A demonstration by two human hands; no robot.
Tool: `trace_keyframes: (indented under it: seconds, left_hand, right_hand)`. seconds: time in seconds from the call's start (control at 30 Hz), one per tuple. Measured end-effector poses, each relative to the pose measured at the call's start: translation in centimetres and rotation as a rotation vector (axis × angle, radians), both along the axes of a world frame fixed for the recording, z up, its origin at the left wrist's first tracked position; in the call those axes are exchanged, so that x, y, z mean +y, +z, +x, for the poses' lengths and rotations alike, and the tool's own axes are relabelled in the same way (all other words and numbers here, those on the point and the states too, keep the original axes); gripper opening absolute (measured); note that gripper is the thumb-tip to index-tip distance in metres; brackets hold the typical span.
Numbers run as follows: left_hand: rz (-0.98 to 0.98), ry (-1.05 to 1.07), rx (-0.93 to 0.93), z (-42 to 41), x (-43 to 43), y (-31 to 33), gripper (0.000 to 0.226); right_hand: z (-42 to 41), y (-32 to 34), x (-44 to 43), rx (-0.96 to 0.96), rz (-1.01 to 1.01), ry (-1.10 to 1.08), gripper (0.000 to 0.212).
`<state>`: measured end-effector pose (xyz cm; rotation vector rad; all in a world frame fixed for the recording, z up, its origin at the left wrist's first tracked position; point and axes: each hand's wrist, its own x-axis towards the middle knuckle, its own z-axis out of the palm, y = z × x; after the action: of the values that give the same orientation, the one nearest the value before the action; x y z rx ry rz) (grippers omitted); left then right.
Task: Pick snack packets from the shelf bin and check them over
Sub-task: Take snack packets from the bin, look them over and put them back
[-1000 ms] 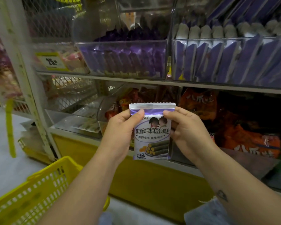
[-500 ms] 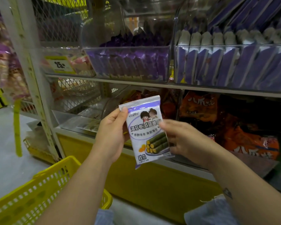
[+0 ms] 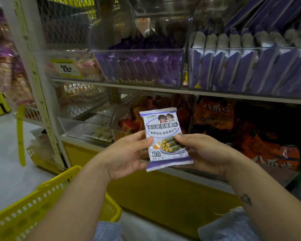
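- You hold one snack packet (image 3: 165, 138) up in front of you with both hands, upright and leaning a little to your left, printed face toward you
- Your left hand (image 3: 127, 157) grips the packet's lower left edge: the thumb presses on the front and the fingers curl behind the wrapper
- Your right hand (image 3: 203, 153) grips the lower right edge the same way, with the thumb on the picture of green rolls and the fingers hidden behind
- The packet is white and purple, with two cartoon children near the top and crimped seals at both ends; it hangs in front of the lower shelf and touches only your hands
- On the upper shelf, above the packet, a clear bin (image 3: 139, 68) holds a row of purple packets on edge; just beside it on the right, a second bin (image 3: 250, 70) holds larger purple-and-white packs
- Orange bags (image 3: 268, 148) fill the lower shelf behind and to the right of the packet
- A yellow price tag (image 3: 66, 68) sits on the front of a bin further left
- A yellow basket (image 3: 42, 206) sits low on your left, under your left forearm
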<state>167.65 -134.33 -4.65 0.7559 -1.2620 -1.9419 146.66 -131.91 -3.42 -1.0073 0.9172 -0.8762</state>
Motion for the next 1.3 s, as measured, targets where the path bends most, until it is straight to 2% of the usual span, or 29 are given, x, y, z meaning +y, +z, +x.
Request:
trace_keyframes:
  seconds: [0.07, 0.17, 0.23, 0.3, 0.37, 0.5, 0.57, 0.67, 0.8, 0.9, 0.97, 1.1, 1.2, 1.3]
  left_hand:
    - [0.008, -0.011, 0.016, 0.1, 0.0, 0.0, 0.035]
    - [-0.013, 0.034, 0.008, -0.3, 0.2, 0.1, 0.037]
    - [-0.163, 0.240, -0.118, -1.1, 0.2, -0.2, 0.045]
    - [-0.453, 0.503, -0.323, -2.0, 0.2, -0.6, 0.052]
    - [-0.561, 0.507, -0.273, -2.8, 0.3, -1.1, 0.051]
    - [-0.417, 0.305, -0.093, -3.2, 0.2, -1.3, 0.076]
    - [-0.353, 0.232, 0.016, -3.3, 0.2, -1.2, 0.079]
    - [-0.255, 0.200, 0.109, -3.2, 0.2, -1.0, 0.070]
    - [-0.112, 0.099, 0.242, -2.9, 0.5, -0.8, 0.057]
    - [-0.090, 0.007, 0.308, -2.6, 0.5, -0.7, 0.049]
    - [-0.105, -0.017, 0.323, -2.4, 0.4, -0.7, 0.047]
    - [-0.161, 0.006, 0.276, -1.8, 0.1, -0.9, 0.050]
    - [-0.207, 0.171, 0.193, -1.5, -0.4, -1.0, 0.059]
    - [-0.312, 0.334, 0.096, -1.6, -0.5, -1.0, 0.059]
  right_hand:
    - [0.0, -0.2, -0.1, -0.011, -0.013, 0.011, 0.036]
    - [0.3, -0.4, -0.1, -0.003, -0.063, -0.025, 0.028]
    - [0.9, -0.9, -0.4, 0.114, -0.189, -0.135, 0.023]
    - [1.6, -1.2, -0.5, 0.309, -0.358, -0.282, 0.018]
    - [2.3, -1.4, -0.3, 0.352, -0.459, -0.346, 0.019]
    - [3.0, -1.3, 0.0, 0.240, -0.497, -0.312, 0.023]
    - [3.2, -1.2, 0.1, 0.179, -0.478, -0.238, 0.022]
    - [3.0, -0.9, 0.2, 0.191, -0.480, -0.207, 0.025]
    - [2.6, -0.9, -0.4, 0.157, -0.412, -0.303, 0.033]
    - [2.2, -0.9, -0.7, -0.038, -0.301, -0.319, 0.051]
    - [1.8, -0.7, -0.5, -0.121, -0.269, -0.278, 0.052]
    - [1.1, -0.6, -0.5, -0.119, -0.308, -0.264, 0.041]
    - [0.6, -0.6, -0.6, -0.087, -0.329, -0.285, 0.042]
    - [0.7, -0.8, -0.6, 0.073, -0.405, -0.308, 0.042]
